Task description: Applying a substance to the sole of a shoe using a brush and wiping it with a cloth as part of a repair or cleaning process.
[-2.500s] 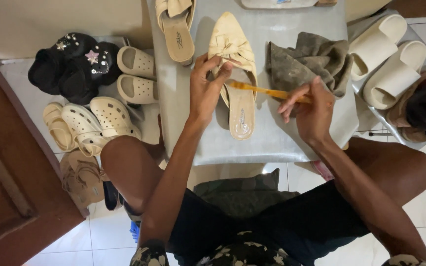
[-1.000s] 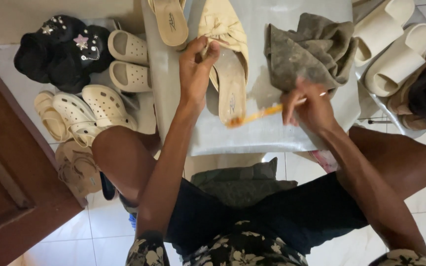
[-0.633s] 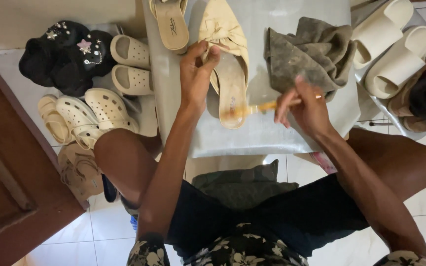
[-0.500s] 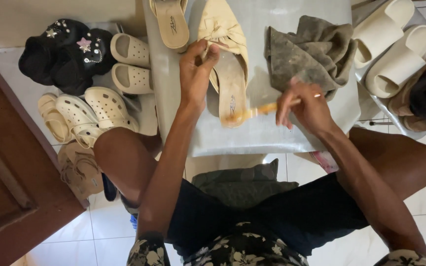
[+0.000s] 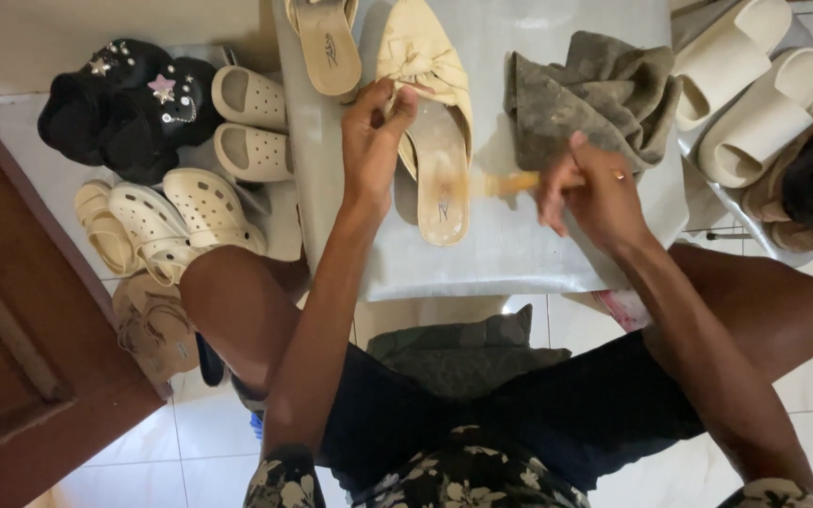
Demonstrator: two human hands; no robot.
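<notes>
Brush [image 5: 505, 182] drawn back by right hand [image 5: 595, 188]; left hand [image 5: 374, 141] steadies sandal [image 5: 430, 113]

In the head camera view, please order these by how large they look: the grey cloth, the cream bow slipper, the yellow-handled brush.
1. Grey cloth: widest patch.
2. Cream bow slipper: long but narrower; the left hand covers part of it, so the gap to the cloth is unsure.
3. Yellow-handled brush: clearly smallest, partly hidden in the right hand.

Brush [image 5: 510, 182] blurred; tan sandal [image 5: 326, 47] cut off.
</notes>
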